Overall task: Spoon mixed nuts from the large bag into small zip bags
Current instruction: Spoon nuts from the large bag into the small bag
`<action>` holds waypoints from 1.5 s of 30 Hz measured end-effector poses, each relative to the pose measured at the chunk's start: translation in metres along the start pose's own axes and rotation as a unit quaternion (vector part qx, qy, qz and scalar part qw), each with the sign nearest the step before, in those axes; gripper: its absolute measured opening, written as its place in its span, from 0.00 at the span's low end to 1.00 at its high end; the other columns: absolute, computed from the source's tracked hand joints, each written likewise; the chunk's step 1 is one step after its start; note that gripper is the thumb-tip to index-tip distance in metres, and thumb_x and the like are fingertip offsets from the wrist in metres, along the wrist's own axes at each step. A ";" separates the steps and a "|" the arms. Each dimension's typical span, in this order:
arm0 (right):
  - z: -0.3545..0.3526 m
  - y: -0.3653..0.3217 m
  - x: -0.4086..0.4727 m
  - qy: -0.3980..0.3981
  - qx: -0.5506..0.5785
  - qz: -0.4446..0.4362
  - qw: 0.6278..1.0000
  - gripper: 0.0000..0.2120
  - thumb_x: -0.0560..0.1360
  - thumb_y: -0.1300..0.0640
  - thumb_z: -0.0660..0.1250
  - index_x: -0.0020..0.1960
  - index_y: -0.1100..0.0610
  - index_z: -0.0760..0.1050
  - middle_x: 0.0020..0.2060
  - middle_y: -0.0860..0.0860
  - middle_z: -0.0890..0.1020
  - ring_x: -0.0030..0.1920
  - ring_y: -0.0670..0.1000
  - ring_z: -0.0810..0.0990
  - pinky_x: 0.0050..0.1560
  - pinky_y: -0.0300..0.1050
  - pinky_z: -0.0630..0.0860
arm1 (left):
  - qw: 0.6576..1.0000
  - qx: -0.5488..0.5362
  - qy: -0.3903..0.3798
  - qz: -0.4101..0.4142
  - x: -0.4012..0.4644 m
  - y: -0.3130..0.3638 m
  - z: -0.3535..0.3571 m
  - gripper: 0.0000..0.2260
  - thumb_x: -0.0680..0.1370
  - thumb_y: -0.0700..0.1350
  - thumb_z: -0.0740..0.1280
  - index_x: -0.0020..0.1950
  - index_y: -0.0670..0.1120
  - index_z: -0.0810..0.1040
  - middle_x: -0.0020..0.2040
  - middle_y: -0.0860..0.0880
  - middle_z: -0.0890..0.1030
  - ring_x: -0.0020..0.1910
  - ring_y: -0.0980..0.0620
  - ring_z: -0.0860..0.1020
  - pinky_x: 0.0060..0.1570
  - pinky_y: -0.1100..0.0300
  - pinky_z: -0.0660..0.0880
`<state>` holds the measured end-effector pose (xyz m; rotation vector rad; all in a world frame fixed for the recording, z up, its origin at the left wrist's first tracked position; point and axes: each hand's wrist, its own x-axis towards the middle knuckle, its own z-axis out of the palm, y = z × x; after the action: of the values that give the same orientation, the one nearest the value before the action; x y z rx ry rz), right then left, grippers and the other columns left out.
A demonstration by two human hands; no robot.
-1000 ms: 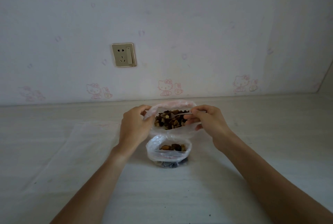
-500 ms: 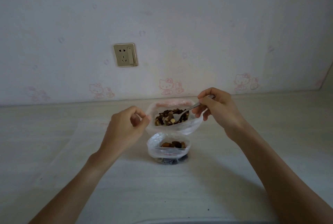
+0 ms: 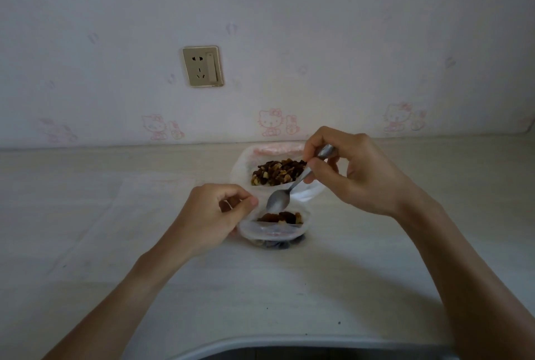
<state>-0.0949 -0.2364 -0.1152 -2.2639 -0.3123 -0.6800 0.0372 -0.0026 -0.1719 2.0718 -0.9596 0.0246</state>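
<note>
The large clear bag (image 3: 241, 170) of mixed nuts (image 3: 276, 175) stands open near the wall. In front of it sits a small zip bag (image 3: 272, 233), open and partly filled with nuts. My right hand (image 3: 356, 171) pinches the handle of a metal spoon (image 3: 278, 200), whose bowl hangs tipped down just over the small bag's mouth. My left hand (image 3: 214, 217) pinches the left rim of the small bag and holds it open.
A flat clear plastic sheet or bag (image 3: 115, 215) lies on the pale table to the left. A wall socket (image 3: 203, 66) sits on the wall behind. A curved table edge (image 3: 289, 343) runs along the bottom.
My right hand lifted the spoon out of the large bag and brought it down over the small bag. My left hand left the large bag's rim and took the small bag's rim.
</note>
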 end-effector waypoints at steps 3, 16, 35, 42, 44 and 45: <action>0.000 0.001 0.002 0.039 0.001 -0.034 0.999 0.06 0.79 0.65 0.66 0.49 0.55 0.76 0.39 0.47 0.82 0.37 0.53 0.80 0.39 0.57 0.76 | 1.000 -0.015 -0.001 0.008 -0.002 0.002 0.000 0.06 0.80 0.48 0.72 0.44 0.54 0.87 0.35 0.55 0.85 0.31 0.56 0.81 0.34 0.67 0.74; 0.011 0.040 0.012 0.130 0.272 0.263 0.916 0.05 0.83 0.64 0.63 0.51 0.62 0.77 0.43 0.61 0.87 0.39 0.60 0.85 0.33 0.49 0.76 | 0.994 -0.016 0.090 -0.061 0.012 -0.012 -0.008 0.13 0.78 0.58 0.73 0.37 0.53 0.82 0.31 0.53 0.82 0.28 0.55 0.80 0.34 0.67 0.74; 0.069 0.058 0.016 0.123 0.125 0.255 0.951 0.07 0.81 0.58 0.68 0.50 0.57 0.85 0.40 0.49 0.88 0.42 0.44 0.86 0.41 0.31 0.78 | 0.988 -0.015 0.151 -0.015 0.052 -0.017 0.023 0.04 0.82 0.48 0.68 0.51 0.56 0.83 0.43 0.60 0.83 0.42 0.64 0.80 0.36 0.70 0.72; 0.077 0.059 0.016 0.163 0.090 0.247 0.951 0.07 0.81 0.59 0.68 0.50 0.57 0.85 0.41 0.46 0.87 0.44 0.41 0.85 0.49 0.36 0.80 | 0.986 -0.029 0.163 -0.001 0.050 -0.011 0.023 0.05 0.81 0.46 0.69 0.52 0.56 0.83 0.44 0.60 0.83 0.40 0.61 0.80 0.37 0.72 0.72; 0.075 0.060 0.016 0.162 0.070 0.242 0.954 0.07 0.81 0.59 0.68 0.50 0.57 0.85 0.42 0.46 0.87 0.44 0.41 0.85 0.49 0.37 0.81 | 0.986 -0.024 0.164 0.000 0.050 -0.010 0.023 0.05 0.81 0.46 0.69 0.53 0.55 0.83 0.45 0.60 0.83 0.40 0.61 0.80 0.37 0.72 0.72; 0.075 0.060 0.016 0.160 0.070 0.243 0.954 0.07 0.81 0.59 0.68 0.50 0.57 0.85 0.42 0.46 0.88 0.45 0.42 0.85 0.49 0.37 0.81 | 0.986 -0.021 0.163 0.000 0.051 -0.010 0.023 0.05 0.81 0.46 0.69 0.53 0.55 0.83 0.45 0.60 0.83 0.40 0.61 0.80 0.37 0.72 0.72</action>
<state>-0.0283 -0.2245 -0.1857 -1.9438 0.3359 -0.7168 0.0725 -0.0465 -0.1767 1.9516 -0.7511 0.3294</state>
